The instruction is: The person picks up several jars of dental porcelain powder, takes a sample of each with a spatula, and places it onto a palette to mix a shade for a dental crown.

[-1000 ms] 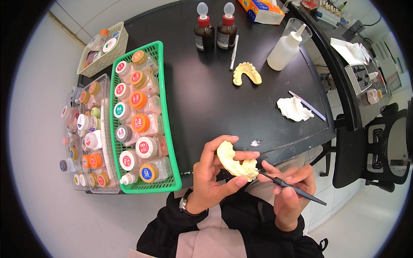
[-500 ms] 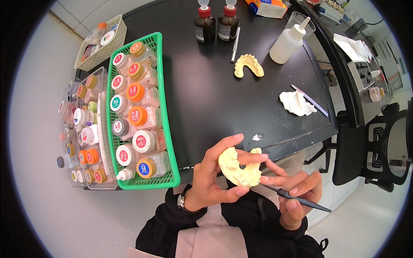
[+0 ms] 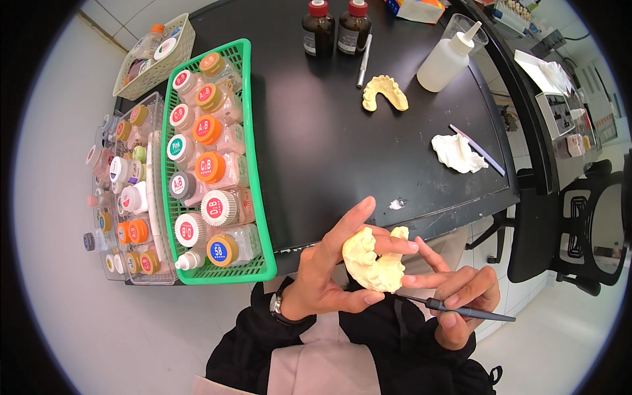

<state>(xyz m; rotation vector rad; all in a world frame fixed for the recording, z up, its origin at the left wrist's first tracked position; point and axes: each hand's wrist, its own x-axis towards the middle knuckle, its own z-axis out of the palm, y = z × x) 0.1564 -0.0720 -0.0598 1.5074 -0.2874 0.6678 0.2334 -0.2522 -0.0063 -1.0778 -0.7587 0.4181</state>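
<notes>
A pale yellow dental cast (image 3: 366, 264), shaped like a horseshoe, is gripped in my left hand (image 3: 322, 276) just beyond the table's near edge. The left thumb presses its near side while another finger passes through the inner gap. My right hand (image 3: 464, 299) pinches a dark grey carving tool (image 3: 471, 312) with a slim dark shaft, its tip at the cast's near right edge. Fingers of the right hand also touch the cast's right side. On the table lies a second yellow dental cast (image 3: 384, 93), apart from both hands.
A green basket (image 3: 253, 191) of capped jars stands left, beside a clear organizer (image 3: 155, 197). Two brown bottles (image 3: 318, 33), a silver pen-like tool (image 3: 364, 60) and a white squeeze bottle (image 3: 447, 62) stand or lie farther back. Crumpled white tissue (image 3: 456, 154) touches a lilac stick (image 3: 479, 151).
The cast and both hands have shifted slightly right and toward me. The tool lies a little flatter. The view has moved slightly, so the table things sit higher in the picture.
</notes>
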